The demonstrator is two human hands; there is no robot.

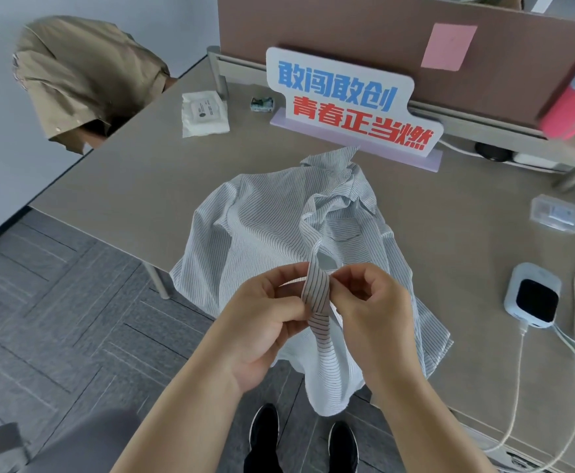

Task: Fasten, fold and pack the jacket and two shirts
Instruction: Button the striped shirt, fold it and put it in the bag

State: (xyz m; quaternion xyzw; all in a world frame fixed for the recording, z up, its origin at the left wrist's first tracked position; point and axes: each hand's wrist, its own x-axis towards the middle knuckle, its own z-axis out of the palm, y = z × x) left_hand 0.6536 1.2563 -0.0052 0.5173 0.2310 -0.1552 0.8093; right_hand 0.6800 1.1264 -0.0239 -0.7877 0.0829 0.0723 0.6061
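A white shirt with thin dark stripes [262, 230] lies spread on the grey table [142, 186], its collar toward the sign and its hem hanging over the near edge. My left hand [262, 322] and my right hand [368, 302] both pinch the shirt's front placket strip [317, 291], lifted between them just above the table's edge. A khaki garment [84, 73] hangs draped over something at the far left, beyond the table's corner.
A standing sign with blue and red characters [347, 100] is behind the shirt. A white packet [204, 114] lies far left on the table. At right sit a white device with a dark screen [532, 295], its cables and a clear plastic box [555, 213]. A brown partition [381, 35] backs the table.
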